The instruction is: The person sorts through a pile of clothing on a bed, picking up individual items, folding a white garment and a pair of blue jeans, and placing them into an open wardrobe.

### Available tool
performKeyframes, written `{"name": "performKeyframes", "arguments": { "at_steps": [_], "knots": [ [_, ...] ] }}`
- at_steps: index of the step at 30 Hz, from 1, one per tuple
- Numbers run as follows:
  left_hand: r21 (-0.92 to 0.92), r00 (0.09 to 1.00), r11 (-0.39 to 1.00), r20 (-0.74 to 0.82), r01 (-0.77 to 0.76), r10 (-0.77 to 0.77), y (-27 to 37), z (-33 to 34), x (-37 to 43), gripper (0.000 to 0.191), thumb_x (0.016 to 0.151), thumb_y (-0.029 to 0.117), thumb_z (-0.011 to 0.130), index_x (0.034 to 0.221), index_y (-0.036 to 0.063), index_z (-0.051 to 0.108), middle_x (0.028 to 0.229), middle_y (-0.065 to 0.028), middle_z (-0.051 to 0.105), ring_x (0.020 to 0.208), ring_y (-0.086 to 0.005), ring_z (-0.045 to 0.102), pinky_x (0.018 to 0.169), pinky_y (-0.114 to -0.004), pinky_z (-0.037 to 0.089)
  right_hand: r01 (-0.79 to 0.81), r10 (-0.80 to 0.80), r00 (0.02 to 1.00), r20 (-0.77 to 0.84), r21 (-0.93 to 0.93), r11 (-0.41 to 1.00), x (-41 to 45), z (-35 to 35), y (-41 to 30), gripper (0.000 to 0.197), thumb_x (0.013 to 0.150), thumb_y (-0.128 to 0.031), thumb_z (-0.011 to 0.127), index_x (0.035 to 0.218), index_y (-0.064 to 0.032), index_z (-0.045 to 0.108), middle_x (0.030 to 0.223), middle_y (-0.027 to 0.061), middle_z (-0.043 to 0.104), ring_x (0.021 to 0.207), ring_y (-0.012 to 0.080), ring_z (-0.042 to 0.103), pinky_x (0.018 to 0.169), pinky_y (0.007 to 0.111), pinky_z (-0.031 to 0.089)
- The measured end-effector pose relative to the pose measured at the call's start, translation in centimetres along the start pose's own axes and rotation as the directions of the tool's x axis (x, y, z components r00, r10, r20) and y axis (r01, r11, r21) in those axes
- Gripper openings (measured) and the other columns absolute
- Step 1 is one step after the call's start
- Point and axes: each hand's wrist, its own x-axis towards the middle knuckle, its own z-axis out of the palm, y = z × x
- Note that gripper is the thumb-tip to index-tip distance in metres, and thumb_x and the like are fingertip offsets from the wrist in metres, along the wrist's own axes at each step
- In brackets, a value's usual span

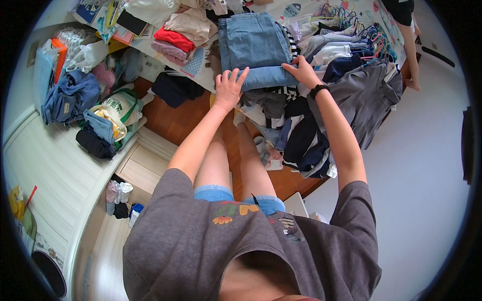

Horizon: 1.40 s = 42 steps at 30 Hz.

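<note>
Light-blue denim jeans (pixel 254 41) lie folded in front of me on a bed heaped with clothes. Their near end is turned over into a thick, roll-like fold (pixel 265 78). My left hand (pixel 229 90) grips the left end of this fold, fingers over the top. At its right end, my right hand (pixel 305 75) holds the denim with thumb and fingers; a black band circles that wrist. Black-and-white striped fabric (pixel 292 41) shows from under the jeans on the right. Dark grey cloth (pixel 267 101) hangs just below the fold.
Clothes on hangers (pixel 350 45) and a grey garment (pixel 361 94) pile up at right. Folded red cloth (pixel 175 38) and a black phone-like slab (pixel 131 22) lie at left. Bags and jeans (pixel 71 94) crowd the left side. Another person's bare limb (pixel 410 52) shows at upper right.
</note>
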Motion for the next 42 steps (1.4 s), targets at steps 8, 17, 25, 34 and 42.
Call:
{"name": "performKeyframes", "arguments": {
  "at_steps": [8, 17, 25, 34, 42],
  "knots": [
    [-0.141, 0.99, 0.985, -0.114, -0.095, 0.079, -1.8, -0.1, -0.1, 0.061, 0.059, 0.012, 0.075, 0.115, 0.0063, 0.05, 0.109, -0.0046, 0.057, 0.098, -0.0231, 0.053, 0.086, -0.038, 0.038, 0.649, -0.715, 0.694, 0.09, -0.508, 0.566, -5.7, -1.7, -3.4, 0.05, 0.064, -0.013, 0.072, 0.111, -0.0101, 0.054, 0.116, 0.0063, 0.054, 0.113, 0.0244, 0.048, 0.095, 0.041, 0.035],
    [-0.626, 0.96, 0.744, 0.269, 0.234, -0.076, -5.9, -0.1, 4.0, 0.041, 0.07, 0.039, 0.074, 0.093, 0.0072, 0.064, 0.084, -0.0148, 0.065, 0.078, -0.0312, 0.063, 0.07, -0.037, 0.048, 0.413, -0.413, 0.903, 0.121, 0.025, 0.91, -0.2, -3.7, -2.3, 0.036, 0.071, -0.018, 0.069, 0.102, -0.005, 0.055, 0.084, 0.0099, 0.058, 0.074, 0.0188, 0.055, 0.071, 0.029, 0.045],
    [-0.491, 0.889, 0.793, 0.439, 0.359, -0.13, -9.2, 3.0, 7.6, 0.048, 0.082, 0.05, 0.06, 0.1, 0.0056, 0.062, 0.089, -0.0143, 0.064, 0.087, -0.0306, 0.061, 0.074, -0.04, 0.046, 0.218, -0.22, 0.968, 0.123, 0.03, 0.975, 6.0, -1.7, -1.4, 0.076, 0.075, -0.055, 0.066, 0.113, 0.0091, 0.052, 0.108, 0.0248, 0.059, 0.1, 0.0312, 0.058, 0.085, 0.035, 0.045],
    [0.011, 0.969, 0.992, -0.214, -0.124, 0.123, 0.3, 1.3, 8.6, 0.066, 0.074, 0.038, 0.066, 0.132, 0.0164, 0.041, 0.112, -0.012, 0.048, 0.106, -0.0308, 0.046, 0.087, -0.048, 0.037, 0.022, -0.016, 0.991, 0.135, -0.043, 0.999, 8.6, -2.3, -3.0, 0.08, 0.072, -0.058, 0.067, 0.105, 0.0133, 0.055, 0.099, 0.0252, 0.061, 0.093, 0.0312, 0.061, 0.078, 0.036, 0.047],
    [-0.133, 0.991, 0.991, -0.135, -0.027, 0.009, -1.3, 1.0, 12.6, 0.07, 0.064, 0.035, 0.075, 0.123, 0.0081, 0.047, 0.091, -0.0084, 0.057, 0.082, -0.0269, 0.058, 0.071, -0.038, 0.048, -0.047, 0.053, 0.996, -0.073, 0.077, 0.996, 10.7, -2.6, -6.2, 0.066, 0.074, -0.054, 0.064, 0.078, 0.0125, 0.061, 0.067, 0.0205, 0.063, 0.061, 0.0305, 0.064, 0.058, 0.037, 0.05]
  ]
}}
